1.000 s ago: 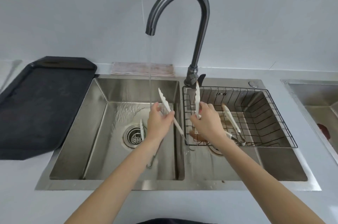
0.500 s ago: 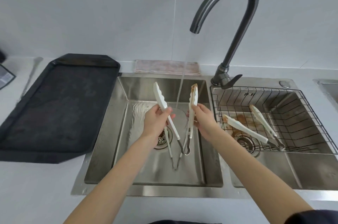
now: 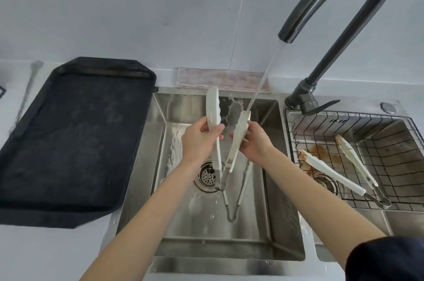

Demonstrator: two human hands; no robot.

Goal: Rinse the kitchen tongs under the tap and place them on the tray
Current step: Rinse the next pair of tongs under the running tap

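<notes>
Stainless double sink point(image 3: 284, 230) sits in a pale desk, with the black tray point(image 3: 68, 143) empty on its left. Left hand point(image 3: 199, 140) and right hand point(image 3: 254, 140) each grasp one arm of the white tongs point(image 3: 238, 136), held spread over the left basin. Water from the tap point(image 3: 344, 5) strikes the right arm's tip. Rinsing is under way; placement on the tray is not yet done.
</notes>
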